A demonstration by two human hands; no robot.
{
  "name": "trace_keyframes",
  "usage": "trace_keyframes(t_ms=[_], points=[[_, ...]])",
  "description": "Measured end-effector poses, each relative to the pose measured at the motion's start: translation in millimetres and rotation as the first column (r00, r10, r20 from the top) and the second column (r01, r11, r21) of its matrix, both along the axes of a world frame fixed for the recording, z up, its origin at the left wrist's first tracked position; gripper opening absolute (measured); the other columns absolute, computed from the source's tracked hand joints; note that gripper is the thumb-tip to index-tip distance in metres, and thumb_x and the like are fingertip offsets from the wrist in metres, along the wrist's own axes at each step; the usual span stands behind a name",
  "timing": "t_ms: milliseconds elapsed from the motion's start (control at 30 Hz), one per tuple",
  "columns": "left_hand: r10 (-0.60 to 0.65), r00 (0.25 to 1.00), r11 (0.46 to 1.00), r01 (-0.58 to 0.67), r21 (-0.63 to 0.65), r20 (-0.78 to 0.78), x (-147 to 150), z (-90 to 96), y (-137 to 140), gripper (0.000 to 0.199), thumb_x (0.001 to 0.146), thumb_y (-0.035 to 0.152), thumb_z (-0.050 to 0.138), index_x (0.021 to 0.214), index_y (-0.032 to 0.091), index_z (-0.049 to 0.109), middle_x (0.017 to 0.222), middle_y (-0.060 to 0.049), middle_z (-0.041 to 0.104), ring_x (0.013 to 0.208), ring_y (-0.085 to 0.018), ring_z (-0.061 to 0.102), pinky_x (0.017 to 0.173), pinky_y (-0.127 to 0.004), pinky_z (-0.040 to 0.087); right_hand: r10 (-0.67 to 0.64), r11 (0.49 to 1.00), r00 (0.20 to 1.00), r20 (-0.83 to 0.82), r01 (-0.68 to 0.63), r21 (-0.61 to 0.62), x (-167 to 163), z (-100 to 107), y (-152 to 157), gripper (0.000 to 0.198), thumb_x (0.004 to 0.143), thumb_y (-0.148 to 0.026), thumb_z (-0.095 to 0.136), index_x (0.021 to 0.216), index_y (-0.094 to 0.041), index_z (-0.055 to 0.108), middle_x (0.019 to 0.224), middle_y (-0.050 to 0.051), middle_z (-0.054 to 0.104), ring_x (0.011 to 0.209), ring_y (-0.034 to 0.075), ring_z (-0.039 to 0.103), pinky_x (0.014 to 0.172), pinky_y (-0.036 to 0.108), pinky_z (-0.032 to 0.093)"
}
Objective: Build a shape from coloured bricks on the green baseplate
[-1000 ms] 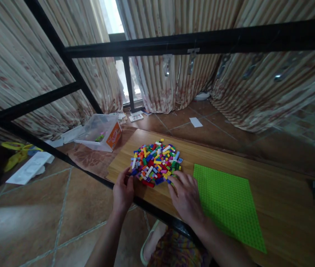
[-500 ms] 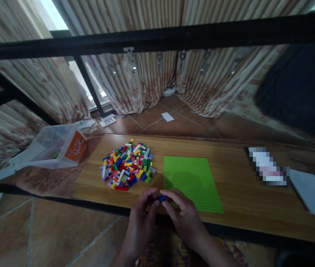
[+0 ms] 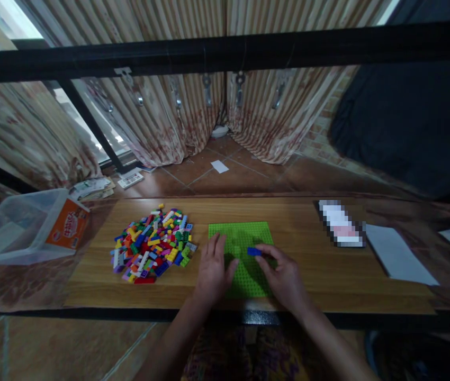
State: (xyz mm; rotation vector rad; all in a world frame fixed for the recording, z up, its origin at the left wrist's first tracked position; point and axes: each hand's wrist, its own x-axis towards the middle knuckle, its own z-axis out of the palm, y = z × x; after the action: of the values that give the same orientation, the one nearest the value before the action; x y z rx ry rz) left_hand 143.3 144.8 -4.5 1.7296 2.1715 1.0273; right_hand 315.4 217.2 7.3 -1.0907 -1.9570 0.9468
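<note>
Striped curtains (image 3: pixel 161 121) hang behind a black metal frame (image 3: pixel 225 50), tiled floor (image 3: pixel 228 177) below them. Wooden worktop (image 3: pixel 308 275) runs across the front. Green baseplate (image 3: pixel 244 235) lies flat near the middle of it. Right hand (image 3: pixel 286 278) pinches a small blue brick (image 3: pixel 254 251) between fingertips, brick low over the baseplate's centre; can't tell if it touches the studs. Left hand (image 3: pixel 213 270) rests flat, fingers released and spread, on the baseplate's left edge, holding nothing. Pile of mixed coloured bricks (image 3: pixel 151 243) sits just left of the baseplate, apart from both hands. Clear plastic tub (image 3: pixel 14 227) with an orange label lies further left, off the wood board's end. White pad (image 3: pixel 399 256) lies on the worktop well to the right, next to a blurred-out item. Loose papers (image 3: pixel 92 186) and a white slip (image 3: pixel 219 166) lie on the floor behind.
</note>
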Motion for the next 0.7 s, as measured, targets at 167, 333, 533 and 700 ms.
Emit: trace_keyframes(t_ms=[167, 333, 533, 700], points=[[-0.119, 0.975, 0.992, 0.109, -0.062, -0.189, 3.9, -6.0, 2.3, 0.053, 0.083, 0.028, 0.058, 0.133, 0.015, 0.044, 0.14, -0.017, 0.047, 0.135, -0.033, 0.037, 0.11, -0.055, 0.033, -0.043, 0.999, 0.999, -0.009, 0.043, 0.019, 6.2, -4.5, 13.4, 0.027, 0.087, -0.037, 0.053, 0.106, -0.021, 0.064, 0.103, 0.008, 0.069, 0.094, 0.022, 0.065, 0.086, 0.04, 0.051], [-0.165, 0.962, 0.986, 0.156, -0.055, -0.218, 5.8, -4.5, 0.7, 0.055, 0.083, 0.028, 0.058, 0.134, 0.016, 0.043, 0.139, -0.017, 0.048, 0.133, -0.032, 0.04, 0.108, -0.055, 0.035, -0.024, 0.999, 1.0, 0.01, 0.023, 0.036, -7.8, -5.6, 17.0, 0.022, 0.087, -0.029, 0.053, 0.104, -0.022, 0.064, 0.101, 0.007, 0.069, 0.093, 0.021, 0.064, 0.086, 0.039, 0.05], [-0.122, 0.964, 0.992, 0.117, -0.034, -0.236, 12.6, -9.9, 0.6, 0.056, 0.085, 0.029, 0.054, 0.137, 0.016, 0.039, 0.139, -0.016, 0.048, 0.133, -0.033, 0.039, 0.108, -0.056, 0.034, 0.015, 0.996, 1.0, 0.025, -0.017, 0.092, -34.8, -9.3, 22.1, 0.02, 0.086, -0.024, 0.052, 0.102, -0.023, 0.064, 0.098, 0.005, 0.069, 0.094, 0.02, 0.062, 0.086, 0.036, 0.049], [-0.117, 0.967, 0.993, 0.116, -0.019, -0.225, 12.7, -9.4, -0.2, 0.052, 0.086, 0.03, 0.054, 0.135, 0.017, 0.042, 0.138, -0.015, 0.049, 0.133, -0.032, 0.041, 0.108, -0.054, 0.034, 0.008, 0.994, 1.0, -0.002, -0.007, 0.105, -36.6, -10.3, 20.3, 0.018, 0.084, -0.022, 0.054, 0.1, -0.022, 0.063, 0.094, 0.004, 0.069, 0.091, 0.019, 0.062, 0.084, 0.034, 0.049]])
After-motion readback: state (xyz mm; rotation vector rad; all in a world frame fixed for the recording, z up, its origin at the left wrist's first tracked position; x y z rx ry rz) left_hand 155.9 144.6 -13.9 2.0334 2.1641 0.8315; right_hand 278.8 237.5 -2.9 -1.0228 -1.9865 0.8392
